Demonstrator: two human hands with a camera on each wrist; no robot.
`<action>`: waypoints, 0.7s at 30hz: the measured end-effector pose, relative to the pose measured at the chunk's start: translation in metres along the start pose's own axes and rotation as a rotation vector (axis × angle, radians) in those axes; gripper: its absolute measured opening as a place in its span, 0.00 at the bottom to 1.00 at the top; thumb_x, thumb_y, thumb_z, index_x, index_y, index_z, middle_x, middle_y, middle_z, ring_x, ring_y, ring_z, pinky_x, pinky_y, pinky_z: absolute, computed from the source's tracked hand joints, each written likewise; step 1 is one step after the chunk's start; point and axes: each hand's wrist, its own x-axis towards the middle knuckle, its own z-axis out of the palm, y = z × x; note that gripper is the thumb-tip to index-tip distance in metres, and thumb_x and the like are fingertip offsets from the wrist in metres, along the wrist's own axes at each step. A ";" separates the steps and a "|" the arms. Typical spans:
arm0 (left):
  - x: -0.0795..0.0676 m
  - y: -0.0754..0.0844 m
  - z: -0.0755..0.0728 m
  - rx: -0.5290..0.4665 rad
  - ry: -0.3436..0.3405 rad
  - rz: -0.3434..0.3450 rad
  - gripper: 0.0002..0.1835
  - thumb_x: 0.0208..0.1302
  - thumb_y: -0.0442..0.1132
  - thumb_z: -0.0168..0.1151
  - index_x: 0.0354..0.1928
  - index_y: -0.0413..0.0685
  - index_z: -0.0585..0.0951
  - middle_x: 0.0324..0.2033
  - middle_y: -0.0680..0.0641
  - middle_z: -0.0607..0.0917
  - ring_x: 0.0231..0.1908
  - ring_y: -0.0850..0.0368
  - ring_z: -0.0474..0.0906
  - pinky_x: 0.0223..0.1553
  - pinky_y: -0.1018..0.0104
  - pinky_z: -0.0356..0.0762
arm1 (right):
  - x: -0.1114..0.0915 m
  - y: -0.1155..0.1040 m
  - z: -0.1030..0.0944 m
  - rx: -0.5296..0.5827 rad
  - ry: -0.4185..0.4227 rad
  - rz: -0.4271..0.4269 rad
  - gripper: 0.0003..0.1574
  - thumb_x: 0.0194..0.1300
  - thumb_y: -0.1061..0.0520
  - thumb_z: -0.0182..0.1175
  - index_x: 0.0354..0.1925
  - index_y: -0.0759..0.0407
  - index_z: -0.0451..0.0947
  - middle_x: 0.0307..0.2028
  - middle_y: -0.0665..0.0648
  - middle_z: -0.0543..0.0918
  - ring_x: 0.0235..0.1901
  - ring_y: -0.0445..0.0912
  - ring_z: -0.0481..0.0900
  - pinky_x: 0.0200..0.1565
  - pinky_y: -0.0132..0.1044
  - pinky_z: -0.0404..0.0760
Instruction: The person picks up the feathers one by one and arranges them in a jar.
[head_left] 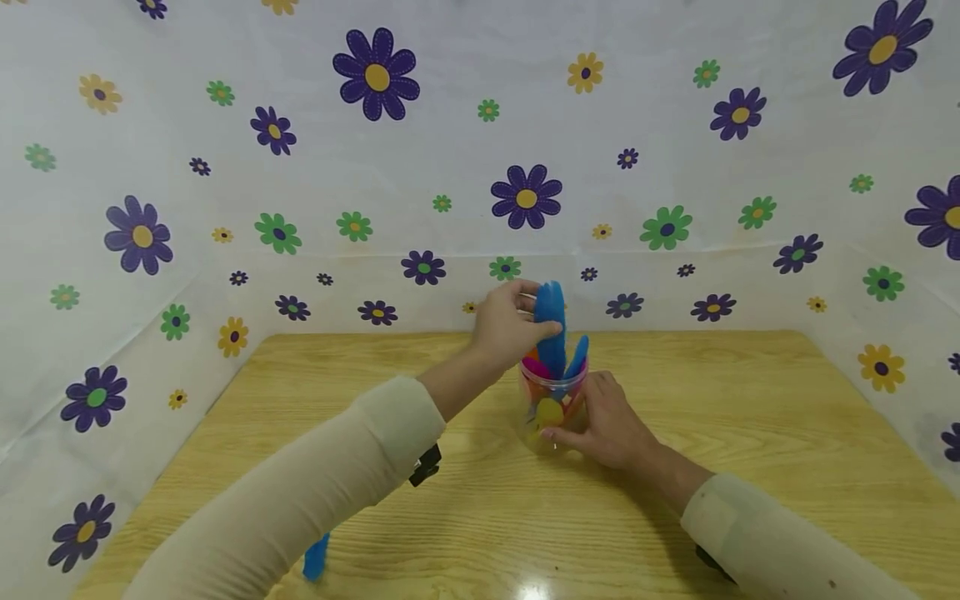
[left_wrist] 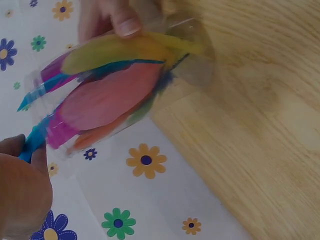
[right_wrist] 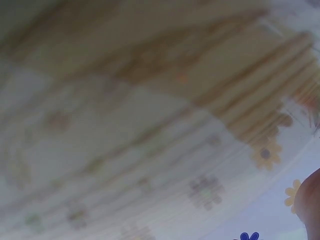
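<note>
A clear plastic jar [head_left: 555, 400] stands on the table, filled with coloured feathers, among them a yellow feather [left_wrist: 112, 52] and a pink feather [left_wrist: 112, 95]. My left hand [head_left: 510, 321] is above its mouth, pinching a blue feather [head_left: 551, 329] between thumb and fingers; the feather's lower end is inside the rim. Another blue feather [head_left: 577, 357] leans out beside it. My right hand [head_left: 611, 425] grips the jar from the right side, thumb across the front. In the right wrist view, only a bit of the right hand [right_wrist: 310, 205] shows at the edge.
On the wooden table [head_left: 720, 392], a blue feather [head_left: 317, 558] lies at the near left, partly hidden by the left sleeve [head_left: 315, 492]. A white flowered sheet [head_left: 435, 150] encloses the table at the back and both sides. Most of the right wrist view is blurred.
</note>
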 end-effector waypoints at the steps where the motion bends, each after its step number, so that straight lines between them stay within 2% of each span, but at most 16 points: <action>1: -0.001 -0.003 0.001 0.008 -0.022 0.008 0.24 0.59 0.34 0.73 0.57 0.44 0.77 0.45 0.43 0.86 0.48 0.48 0.86 0.51 0.55 0.83 | 0.000 0.000 0.000 -0.003 0.001 -0.005 0.60 0.53 0.27 0.68 0.72 0.51 0.56 0.60 0.57 0.75 0.62 0.53 0.67 0.63 0.57 0.71; 4: -0.003 -0.009 0.002 -0.004 -0.065 0.037 0.21 0.59 0.33 0.73 0.54 0.45 0.79 0.40 0.45 0.88 0.43 0.52 0.87 0.48 0.60 0.84 | 0.001 0.001 0.001 -0.005 0.004 -0.012 0.61 0.53 0.26 0.68 0.73 0.51 0.54 0.61 0.57 0.75 0.62 0.53 0.67 0.64 0.56 0.71; 7: -0.003 -0.013 0.000 -0.026 -0.079 0.049 0.19 0.59 0.34 0.72 0.52 0.45 0.79 0.37 0.46 0.88 0.40 0.55 0.87 0.46 0.63 0.84 | 0.001 0.001 0.001 -0.006 0.001 -0.012 0.62 0.53 0.26 0.68 0.74 0.50 0.53 0.61 0.57 0.74 0.62 0.53 0.66 0.64 0.56 0.70; 14: -0.004 -0.019 -0.017 -0.081 -0.090 0.095 0.17 0.62 0.36 0.70 0.51 0.43 0.79 0.40 0.43 0.88 0.39 0.52 0.89 0.43 0.63 0.85 | 0.001 0.002 0.003 -0.009 0.013 -0.017 0.60 0.52 0.27 0.69 0.72 0.50 0.56 0.59 0.57 0.75 0.61 0.53 0.66 0.63 0.56 0.71; 18: -0.007 -0.026 -0.031 -0.009 -0.098 0.156 0.14 0.64 0.38 0.69 0.50 0.43 0.80 0.41 0.45 0.87 0.41 0.53 0.88 0.45 0.64 0.84 | 0.001 0.002 0.003 -0.013 0.009 -0.014 0.60 0.53 0.27 0.68 0.72 0.50 0.56 0.59 0.57 0.76 0.62 0.53 0.67 0.63 0.56 0.71; 21: -0.009 -0.034 -0.043 0.069 -0.132 0.245 0.13 0.66 0.38 0.67 0.50 0.43 0.80 0.41 0.45 0.87 0.42 0.53 0.87 0.47 0.63 0.84 | 0.000 0.000 0.001 -0.005 0.005 -0.013 0.60 0.53 0.27 0.69 0.72 0.50 0.56 0.59 0.57 0.75 0.63 0.53 0.66 0.64 0.57 0.70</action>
